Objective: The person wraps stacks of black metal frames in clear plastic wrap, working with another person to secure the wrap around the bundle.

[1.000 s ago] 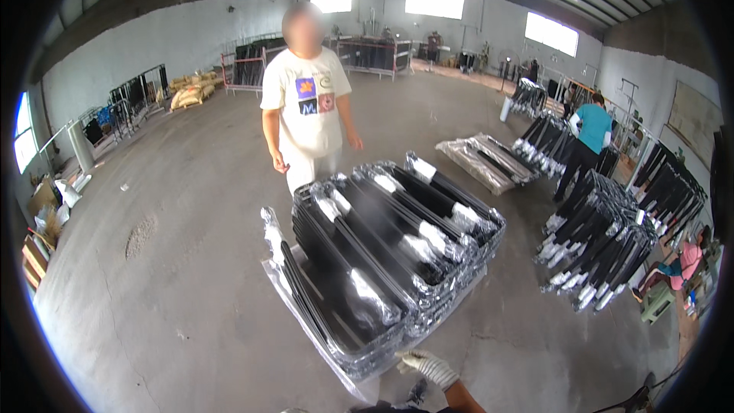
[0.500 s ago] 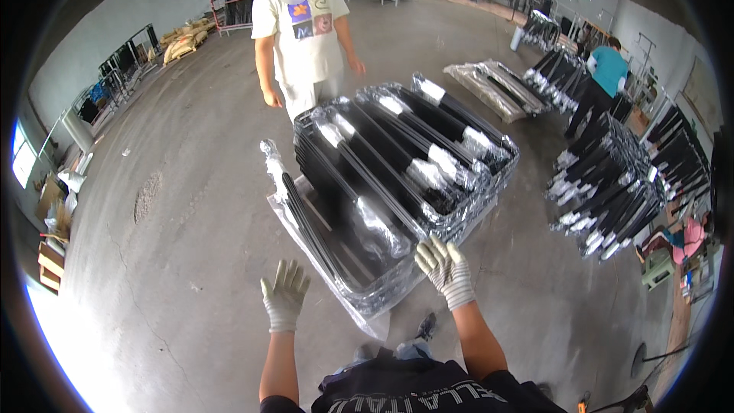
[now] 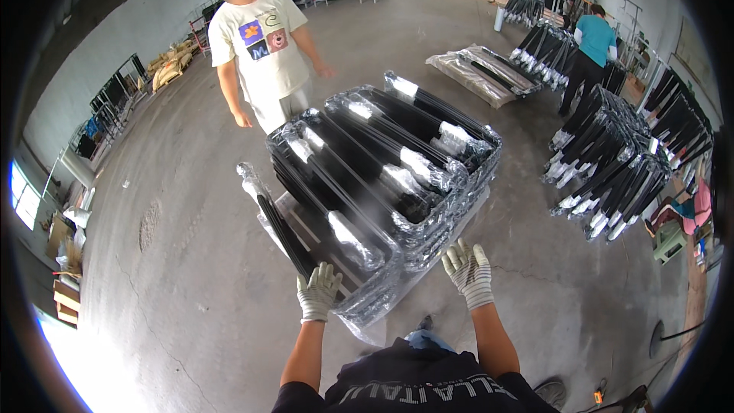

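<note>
Currently left hand (image 3: 318, 291), gloved, fingers spread, rests on the near edge of the stack of plastic-wrapped black frames (image 3: 382, 176) on the concrete floor (image 3: 191, 298). Right hand (image 3: 469, 269), gloved and spread wide, hovers just right of that edge, holding nothing. Beyond the stack, a person in a pale T-shirt (image 3: 260, 46) stands facing it. Step judged: taking hold of the stack's near end; next move calls for both hands gripping the edge firmly.

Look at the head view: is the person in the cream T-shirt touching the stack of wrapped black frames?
No. The person in the cream T-shirt stands behind the stack of wrapped black frames with both arms hanging clear of it.
</note>
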Demonstrator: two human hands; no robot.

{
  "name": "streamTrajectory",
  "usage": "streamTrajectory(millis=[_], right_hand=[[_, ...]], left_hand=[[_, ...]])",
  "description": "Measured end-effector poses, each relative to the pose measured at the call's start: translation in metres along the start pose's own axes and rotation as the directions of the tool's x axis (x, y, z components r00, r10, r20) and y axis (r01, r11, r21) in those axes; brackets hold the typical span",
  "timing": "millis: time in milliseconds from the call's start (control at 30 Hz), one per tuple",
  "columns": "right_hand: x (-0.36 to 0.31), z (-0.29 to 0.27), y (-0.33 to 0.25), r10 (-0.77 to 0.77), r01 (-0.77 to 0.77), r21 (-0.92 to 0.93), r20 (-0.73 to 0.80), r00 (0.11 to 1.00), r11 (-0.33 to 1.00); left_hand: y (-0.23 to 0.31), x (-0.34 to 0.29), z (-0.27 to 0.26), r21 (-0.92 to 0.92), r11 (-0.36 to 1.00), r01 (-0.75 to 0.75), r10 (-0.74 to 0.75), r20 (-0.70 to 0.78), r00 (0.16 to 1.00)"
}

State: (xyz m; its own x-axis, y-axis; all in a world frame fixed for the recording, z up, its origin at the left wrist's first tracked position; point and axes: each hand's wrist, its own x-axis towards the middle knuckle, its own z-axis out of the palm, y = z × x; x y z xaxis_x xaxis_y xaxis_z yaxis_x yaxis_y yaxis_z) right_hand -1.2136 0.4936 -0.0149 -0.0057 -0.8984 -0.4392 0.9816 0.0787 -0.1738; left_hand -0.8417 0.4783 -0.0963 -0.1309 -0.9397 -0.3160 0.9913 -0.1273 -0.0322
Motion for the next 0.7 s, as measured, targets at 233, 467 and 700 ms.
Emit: streamTrajectory(millis=[233, 467, 700], right_hand=[[0.000, -0.034, -0.088, -0.081, 0.078, -0.028, -0.100, 0.992, 0.997], [-0.008, -0.131, -0.138, -0.140, 0.135, 0.103, 0.041, 0.989, 0.985], [-0.018, -0.152, -0.172, -0.175, 0.226, 0.224, -0.225, 0.959, 0.948]], left_hand=[[-0.071, 0.058, 0.022, -0.619, 0.726, 0.300, -0.369, 0.018, 0.929], [-0.117, 0.129, 0.020, 0.399, 0.913, 0.085, -0.176, 0.196, 0.965], [-0.165, 0.208, 0.057, 0.775, 0.542, 0.325, 0.157, -0.473, 0.867]])
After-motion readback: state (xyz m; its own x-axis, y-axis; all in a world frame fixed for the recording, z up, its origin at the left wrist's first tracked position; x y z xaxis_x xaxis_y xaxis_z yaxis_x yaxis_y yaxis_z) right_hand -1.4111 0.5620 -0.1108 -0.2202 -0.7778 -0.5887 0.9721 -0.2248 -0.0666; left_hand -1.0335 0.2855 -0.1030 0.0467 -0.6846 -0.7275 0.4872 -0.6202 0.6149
